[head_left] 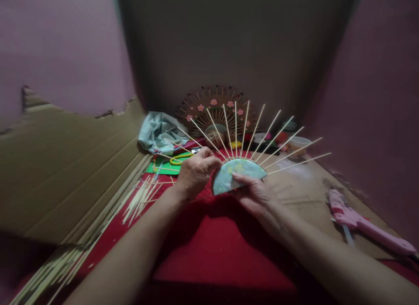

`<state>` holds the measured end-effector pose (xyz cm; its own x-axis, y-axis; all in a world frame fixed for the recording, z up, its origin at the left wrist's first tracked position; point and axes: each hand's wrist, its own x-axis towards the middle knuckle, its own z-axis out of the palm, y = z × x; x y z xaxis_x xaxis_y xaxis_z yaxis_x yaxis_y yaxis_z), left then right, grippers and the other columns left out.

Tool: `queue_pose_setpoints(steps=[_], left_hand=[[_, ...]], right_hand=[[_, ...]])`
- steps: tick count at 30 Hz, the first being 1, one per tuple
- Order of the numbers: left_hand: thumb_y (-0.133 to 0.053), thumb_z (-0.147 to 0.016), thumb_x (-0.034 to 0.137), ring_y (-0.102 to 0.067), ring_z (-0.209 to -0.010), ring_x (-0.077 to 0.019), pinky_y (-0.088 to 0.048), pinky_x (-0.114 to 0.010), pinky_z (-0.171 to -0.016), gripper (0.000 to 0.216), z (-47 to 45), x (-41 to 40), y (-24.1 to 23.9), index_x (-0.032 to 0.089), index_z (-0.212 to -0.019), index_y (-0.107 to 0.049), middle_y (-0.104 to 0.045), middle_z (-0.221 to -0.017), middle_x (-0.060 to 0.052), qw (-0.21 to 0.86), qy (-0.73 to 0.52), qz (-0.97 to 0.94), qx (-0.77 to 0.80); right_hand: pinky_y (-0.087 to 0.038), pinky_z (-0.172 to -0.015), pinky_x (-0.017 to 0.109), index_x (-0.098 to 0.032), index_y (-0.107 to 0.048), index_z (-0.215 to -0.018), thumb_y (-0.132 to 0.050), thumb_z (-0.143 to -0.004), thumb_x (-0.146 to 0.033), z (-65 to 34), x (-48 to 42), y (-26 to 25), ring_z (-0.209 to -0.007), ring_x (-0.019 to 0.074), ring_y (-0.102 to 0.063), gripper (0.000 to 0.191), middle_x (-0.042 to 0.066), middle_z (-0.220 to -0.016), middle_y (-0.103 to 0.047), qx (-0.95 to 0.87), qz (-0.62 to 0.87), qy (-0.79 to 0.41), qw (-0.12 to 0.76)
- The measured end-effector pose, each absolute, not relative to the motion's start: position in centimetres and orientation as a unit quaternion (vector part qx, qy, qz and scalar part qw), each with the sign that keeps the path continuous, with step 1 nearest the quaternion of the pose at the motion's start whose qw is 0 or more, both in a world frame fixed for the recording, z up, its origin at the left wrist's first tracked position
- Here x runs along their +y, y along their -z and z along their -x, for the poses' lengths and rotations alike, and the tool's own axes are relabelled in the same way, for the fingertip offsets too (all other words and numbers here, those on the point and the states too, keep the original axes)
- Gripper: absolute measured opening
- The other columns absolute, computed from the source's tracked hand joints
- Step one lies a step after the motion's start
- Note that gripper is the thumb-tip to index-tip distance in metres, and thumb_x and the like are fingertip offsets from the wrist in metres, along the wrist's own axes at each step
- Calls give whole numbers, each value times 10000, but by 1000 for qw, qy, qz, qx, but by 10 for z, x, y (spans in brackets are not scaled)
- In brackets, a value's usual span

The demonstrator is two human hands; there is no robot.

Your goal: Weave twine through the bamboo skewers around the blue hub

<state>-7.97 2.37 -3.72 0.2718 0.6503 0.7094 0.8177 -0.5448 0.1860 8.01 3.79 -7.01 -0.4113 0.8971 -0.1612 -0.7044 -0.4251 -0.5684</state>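
A half-round, pale blue flowered paper piece (237,173) carries several thin wooden sticks (262,132) fanned out from its curved edge. My right hand (253,193) grips it from below, thumb pressed on its lower edge. My left hand (196,171) is closed in a pinch at the left end of the fan, fingertips on a stick where it meets the paper. Both hands hover over a red cloth (209,248).
A finished brown fan with pink flowers (216,108) stands at the back. A pink glue gun (363,222) lies at right on cardboard. Loose sticks (140,200) lie at left beside a cardboard sheet (65,174). Crumpled blue cloth (160,130), yellow scissors (180,158), small cups behind.
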Motion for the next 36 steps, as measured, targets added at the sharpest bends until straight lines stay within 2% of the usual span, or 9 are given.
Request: queue_pose_setpoints(steps=[4,8,11,17,27,36], left_hand=[[-508,-843,213,-520,-631,-82,-333,-205,-516,161,79,23,40,234,-831,-667,-587,-800,6,207,363,787,-454],[-486,-856,208,-544,-706,-123,-344,-284,-651,172,76,22,38,236,-817,-652,-636,-786,5,271,348,795,-416],[-469,-865,195,-548,-698,-124,-333,-311,-706,168,74,23,38,205,-774,-611,-642,-731,7,249,361,797,-416],[-464,-868,195,-518,-656,-118,-334,-305,-690,195,71,24,38,184,-694,-551,-614,-668,11,225,370,794,-427],[-369,-895,171,-466,-724,-181,-376,-336,-681,240,71,21,33,122,-778,-573,-586,-766,-89,271,235,841,-405],[-402,-875,140,-482,-853,-191,-397,-342,-738,192,79,19,28,132,-920,-589,-571,-924,-97,189,227,868,-399]], right_hand=[[-497,-710,326,-148,-620,-798,-653,-588,-10,-83,37,69,-726,156,-590,253,19,-773,-664,-219,216,-814,492],[-493,-710,316,-147,-621,-792,-655,-602,-23,-86,36,67,-727,152,-587,229,25,-776,-663,-218,211,-819,487],[-489,-736,322,-145,-622,-777,-645,-603,-17,-88,34,66,-737,154,-588,218,28,-771,-659,-206,203,-832,472],[-480,-747,315,-126,-630,-743,-638,-602,-8,-89,29,65,-711,147,-587,184,36,-755,-662,-205,193,-833,476],[-462,-731,298,-137,-611,-735,-635,-595,-17,-90,33,68,-717,134,-550,186,9,-732,-629,-201,175,-843,467],[-458,-721,294,-126,-611,-732,-628,-617,-28,-92,33,66,-675,129,-541,152,27,-731,-632,-192,203,-844,458]])
